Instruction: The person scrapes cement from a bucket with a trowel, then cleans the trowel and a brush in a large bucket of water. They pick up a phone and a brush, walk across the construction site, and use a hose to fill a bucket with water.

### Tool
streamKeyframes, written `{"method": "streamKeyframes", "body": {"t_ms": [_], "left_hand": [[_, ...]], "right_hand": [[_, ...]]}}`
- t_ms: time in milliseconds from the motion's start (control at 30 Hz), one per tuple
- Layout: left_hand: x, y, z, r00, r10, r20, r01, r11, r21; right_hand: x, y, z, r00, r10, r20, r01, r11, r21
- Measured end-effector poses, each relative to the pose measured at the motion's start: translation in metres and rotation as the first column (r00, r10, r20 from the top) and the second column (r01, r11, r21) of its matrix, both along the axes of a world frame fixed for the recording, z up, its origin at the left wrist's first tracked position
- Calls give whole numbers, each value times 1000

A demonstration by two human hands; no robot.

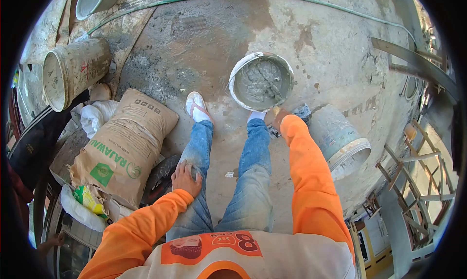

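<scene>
The left grip [186,178] rests on a knee [199,158], the right grip [280,117] beside a bucket [232,88] (grey mix [261,79] inside).

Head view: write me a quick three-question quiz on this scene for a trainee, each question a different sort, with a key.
1. Multiple choice: on which side of the person does the brown sack lie? A) right; B) left; C) directly behind.

2. True or false: the bucket beside the right hand contains a wet grey mix.

3. Short answer: what does the left hand rest on?

Key: 1. B. 2. True. 3. The left leg of the blue jeans.
</scene>
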State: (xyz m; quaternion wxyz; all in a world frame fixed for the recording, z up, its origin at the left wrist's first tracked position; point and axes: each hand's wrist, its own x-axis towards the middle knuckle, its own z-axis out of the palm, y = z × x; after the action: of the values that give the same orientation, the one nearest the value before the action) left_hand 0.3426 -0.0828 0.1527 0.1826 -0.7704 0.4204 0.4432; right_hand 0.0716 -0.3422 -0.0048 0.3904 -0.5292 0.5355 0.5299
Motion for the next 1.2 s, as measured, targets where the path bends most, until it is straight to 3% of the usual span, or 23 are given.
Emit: {"method": "streamKeyframes", "body": {"t_ms": [33, 100, 133, 233, 300, 333, 400, 500, 567, 633, 700, 767, 833, 900, 933, 967, 1000, 1033, 1100, 1200], "left_hand": [[0, 0, 2, 1000, 1, -8, -1, 1000, 7], [0, -5, 1, 1000, 5, -17, -5, 1000, 24], [0, -4, 2, 1000, 3, -24, -3, 1000, 30], [3, -8, -2, 999, -16, -32, 17, 999, 27], [7, -7, -3, 999, -28, -18, 28, 999, 27], [7, -7, -1, 998, -52, -43, 53, 998, 19], [17, -12, -4, 999, -50, -17, 51, 997, 58], [29, -14, -7, 994, -110, -14, 111, 992, 67], [35, -15, -10, 989, -147, -9, 148, 987, 60], [35, -15, -8, 985, -168, -21, 170, 979, 114], [29, -10, -6, 978, -206, -29, 208, 970, 122], [20, -6, -9, 970, -242, -40, 245, 962, 124], [11, -1, -10, 956, -290, -38, 292, 948, 127], [2, -4, -8, 955, -294, -30, 295, 943, 151], [-2, -6, -8, 945, -326, -41, 328, 935, 135], [-7, -8, -9, 931, -361, -51, 365, 924, 119], [-14, -8, -8, 880, -472, -42, 474, 880, 30], [-41, -16, -14, 859, -510, -40, 511, 857, 62], [-92, -39, -16, 751, -614, -243, 584, 789, -188], [-200, -58, -79, 753, -436, -493, 304, 894, -328]], "right_hand": [[-1, -4, 24, 1000, 1, -8, -1, 1000, 7], [8, -29, 86, 886, -463, 10, 462, 886, 28], [12, -30, 97, 886, -452, 102, 459, 886, -64], [18, -29, 45, 852, -517, 76, 522, 848, -87], [64, -35, 32, 710, -702, 52, 703, 703, -109], [64, -9, -25, 590, -806, 45, 803, 580, -138], [88, -10, -39, 564, -821, -86, 824, 566, 6], [77, 25, -61, 496, -868, -22, 862, 495, -106], [69, 52, -42, 311, -948, 59, 945, 316, 89], [54, 81, 3, 363, -888, 281, 907, 407, 113], [18, 103, 26, 339, -892, 300, 929, 368, 45], [-51, 152, -18, 530, -819, 221, 845, 487, -221], [-108, 184, -44, 749, -662, -29, 587, 684, -433], [-139, 196, -63, 436, -855, -281, 707, 519, -480], [-160, 202, -85, -95, -994, -62, 679, -19, -734], [-170, 197, -100, -543, -795, 271, 334, -501, -798], [-181, 190, -119, -119, -982, 149, 548, -190, -814], [-197, 180, -128, 321, -946, 40, 609, 174, -774], [-209, 161, -137, 448, -879, 167, 545, 120, -830], [-233, 143, -156, 409, -901, 144, 518, 100, -849]]}}
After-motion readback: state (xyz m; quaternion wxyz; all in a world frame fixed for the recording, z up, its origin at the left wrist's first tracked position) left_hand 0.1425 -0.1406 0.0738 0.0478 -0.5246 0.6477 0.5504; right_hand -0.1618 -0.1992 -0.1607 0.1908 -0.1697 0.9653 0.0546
